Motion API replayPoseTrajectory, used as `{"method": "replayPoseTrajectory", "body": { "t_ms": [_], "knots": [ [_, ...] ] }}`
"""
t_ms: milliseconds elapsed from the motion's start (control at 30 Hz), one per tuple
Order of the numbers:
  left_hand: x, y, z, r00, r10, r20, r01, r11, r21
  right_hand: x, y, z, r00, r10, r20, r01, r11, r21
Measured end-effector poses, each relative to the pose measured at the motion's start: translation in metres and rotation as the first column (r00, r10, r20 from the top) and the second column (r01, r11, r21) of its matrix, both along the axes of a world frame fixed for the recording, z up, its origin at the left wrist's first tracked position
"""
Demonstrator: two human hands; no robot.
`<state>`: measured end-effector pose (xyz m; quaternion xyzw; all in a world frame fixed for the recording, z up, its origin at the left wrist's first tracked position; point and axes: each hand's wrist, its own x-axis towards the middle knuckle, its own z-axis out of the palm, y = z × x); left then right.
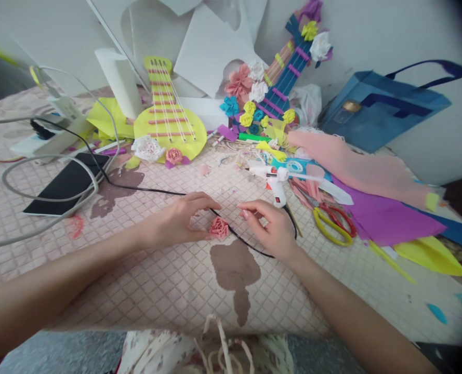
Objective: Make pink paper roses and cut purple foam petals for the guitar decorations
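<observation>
A small pink paper rose [219, 227] lies on the quilted cloth between my hands. My left hand [178, 221] is curved at its left side, fingers apart, with the thumb tip at the rose's lower left edge. To the right of the rose, my right hand [272, 226] hovers with thumb and forefinger bent and a gap between their tips. A black cord [250, 246] runs past the rose and under my right hand. Beyond that hand stands a white glue gun [277, 189]. A yellow paper guitar [170, 122] with a pink flower leans at the back left.
Yellow-handled scissors [332, 228] and purple paper [386, 213] lie on the right. A blue flower-covered guitar [283, 83] and blue bag [379, 109] stand behind. At left are a dark tablet [67, 184], a power strip [55, 137] and looping cables.
</observation>
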<state>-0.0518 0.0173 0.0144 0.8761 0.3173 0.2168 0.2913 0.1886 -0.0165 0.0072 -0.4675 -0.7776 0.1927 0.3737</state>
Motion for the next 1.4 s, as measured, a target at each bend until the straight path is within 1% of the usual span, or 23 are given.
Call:
{"method": "replayPoseTrajectory", "body": {
  "t_ms": [100, 267, 433, 567, 633, 700, 833, 933, 1000, 1100, 1233, 1333, 1400],
  "knots": [
    [0.008, -0.007, -0.002, 0.998, -0.039, 0.043, 0.036, 0.997, 0.067, 0.000, 0.000, 0.000, 1.000, 0.001, -0.001, -0.001, 1.000, 0.001],
    [0.015, -0.014, -0.006, 0.998, -0.058, 0.032, 0.055, 0.996, 0.075, 0.000, 0.000, 0.001, 1.000, 0.010, -0.008, -0.010, 1.000, 0.004],
    [0.017, -0.014, -0.014, 0.997, -0.049, 0.062, 0.043, 0.995, 0.091, 0.001, 0.000, 0.001, 1.000, 0.018, -0.008, -0.018, 1.000, 0.015],
    [0.016, -0.014, -0.013, 0.997, -0.024, 0.075, 0.017, 0.995, 0.095, 0.001, 0.000, 0.001, 1.000, 0.005, -0.016, -0.005, 1.000, 0.006],
    [0.013, -0.009, -0.011, 0.996, 0.030, 0.082, -0.039, 0.993, 0.109, 0.001, 0.001, 0.001, 1.000, -0.005, -0.020, 0.005, 1.000, 0.011],
    [0.008, 0.001, -0.010, 0.987, 0.123, 0.104, -0.137, 0.980, 0.141, 0.002, 0.001, 0.001, 1.000, -0.009, -0.022, 0.010, 1.000, 0.024],
    [-0.005, 0.035, -0.012, 0.937, 0.319, 0.143, -0.341, 0.922, 0.184, 0.001, 0.000, 0.001, 1.000, -0.006, -0.028, 0.007, 1.000, 0.030],
    [-0.016, 0.058, -0.013, 0.914, 0.388, 0.122, -0.406, 0.887, 0.221, 0.001, 0.000, 0.001, 0.999, 0.011, -0.041, -0.010, 0.999, 0.033],
    [-0.022, 0.067, -0.014, 0.905, 0.419, 0.081, -0.426, 0.874, 0.236, 0.001, -0.001, 0.001, 0.999, 0.020, -0.048, -0.018, 0.999, 0.037],
    [-0.026, 0.070, -0.015, 0.892, 0.450, 0.043, -0.443, 0.854, 0.272, 0.002, -0.001, 0.001, 0.998, 0.017, -0.052, -0.016, 0.999, 0.031],
    [-0.025, 0.062, -0.017, 0.883, 0.465, 0.065, -0.459, 0.826, 0.326, 0.003, -0.001, 0.000, 0.999, 0.009, -0.048, -0.007, 0.999, 0.033],
    [-0.026, 0.056, -0.012, 0.884, 0.450, 0.125, -0.464, 0.814, 0.350, 0.003, -0.001, 0.000, 0.999, 0.000, -0.039, 0.002, 0.999, 0.043],
    [-0.029, 0.054, -0.006, 0.877, 0.448, 0.170, -0.480, 0.813, 0.331, 0.004, -0.001, 0.000, 0.999, -0.002, -0.034, 0.003, 0.999, 0.044]
  ]
}}
